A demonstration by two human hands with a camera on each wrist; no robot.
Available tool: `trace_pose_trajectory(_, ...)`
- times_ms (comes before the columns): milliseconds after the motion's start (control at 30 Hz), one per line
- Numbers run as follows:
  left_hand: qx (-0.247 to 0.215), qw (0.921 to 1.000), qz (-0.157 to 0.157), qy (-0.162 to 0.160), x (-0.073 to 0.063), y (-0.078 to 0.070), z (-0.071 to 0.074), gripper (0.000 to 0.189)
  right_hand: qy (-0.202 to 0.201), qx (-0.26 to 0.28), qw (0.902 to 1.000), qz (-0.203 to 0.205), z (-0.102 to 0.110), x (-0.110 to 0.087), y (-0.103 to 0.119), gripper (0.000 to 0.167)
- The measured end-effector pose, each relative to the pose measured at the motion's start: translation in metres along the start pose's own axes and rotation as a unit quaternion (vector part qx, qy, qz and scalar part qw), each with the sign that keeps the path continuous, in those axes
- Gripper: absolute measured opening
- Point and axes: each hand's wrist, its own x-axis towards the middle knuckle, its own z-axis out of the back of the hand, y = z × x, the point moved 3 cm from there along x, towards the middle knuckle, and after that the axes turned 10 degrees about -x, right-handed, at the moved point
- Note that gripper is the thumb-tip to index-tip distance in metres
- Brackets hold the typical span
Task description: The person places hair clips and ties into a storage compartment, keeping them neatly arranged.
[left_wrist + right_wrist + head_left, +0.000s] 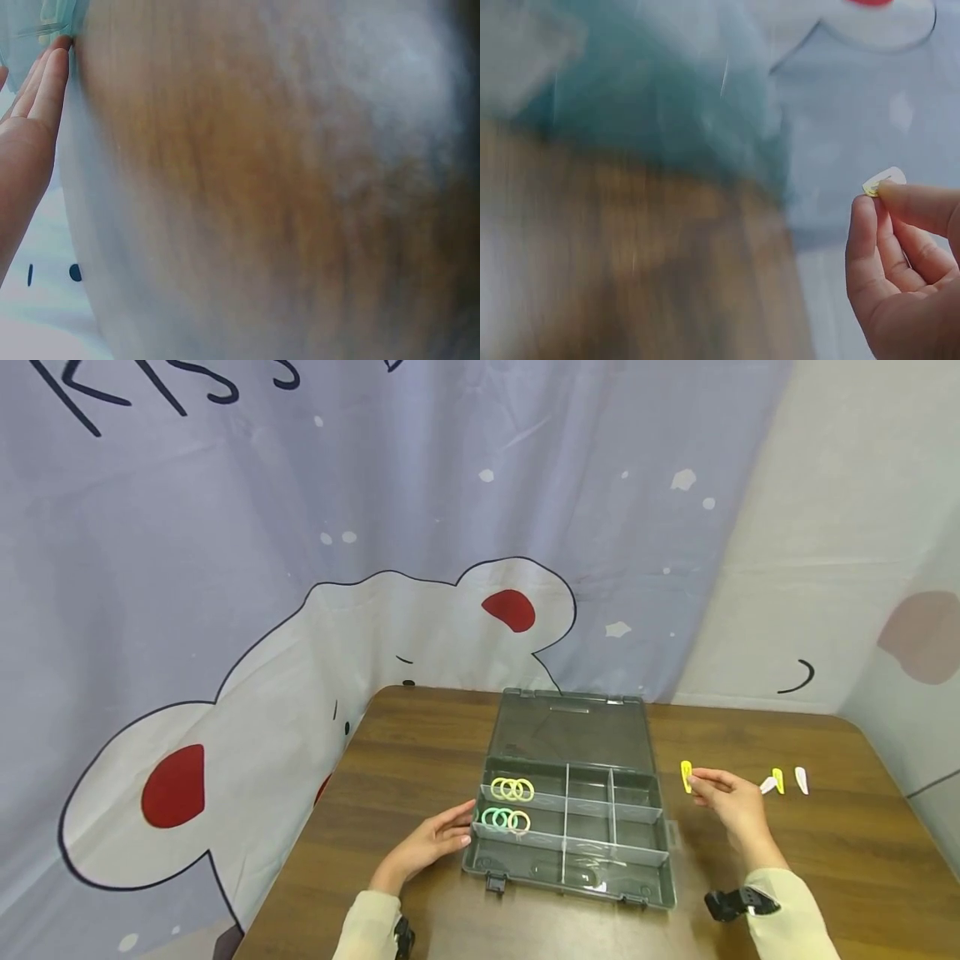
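From where I stood, the yellow hair clip [686,776] was up in the fingertips of the person's right hand [735,812], pinched between thumb and forefinger by its lower end, to the right of the divided plastic box [570,732]. The left hand [427,841] held nothing; its fingers lay fairly straight at the box's left wall.

The clip looked very light, thin and stiff, probably smooth enough to twist or slip if squeezed off-centre. A gentle pinch across its flat sides, near one end, seemed the best hold, leaving the other end free; pressing hard on the middle might have made it flex or snap. It did not look fragile otherwise.

Another yellow clip [778,780] lay on the surface [832,843] near a white clip [768,786], with a second white clip [802,781] a little farther right. Lying so flat, these probably called for fingernails under an edge.
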Motion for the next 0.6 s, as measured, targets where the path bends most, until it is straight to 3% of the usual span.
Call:
trace_pose_trajectory(233,0.006,1.0000,0.001,-0.001,0.000,0.000,-0.001,0.063,0.039,-0.005,0.9991,0.019,-0.049,-0.027,0.029,0.039)
trace_pose_trajectory(600,0.011,0.9999,0.006,-0.008,0.000,0.001,-0.001,0.062,0.141,0.033,0.9891,0.027,-0.137,-0.072,0.051,0.029)
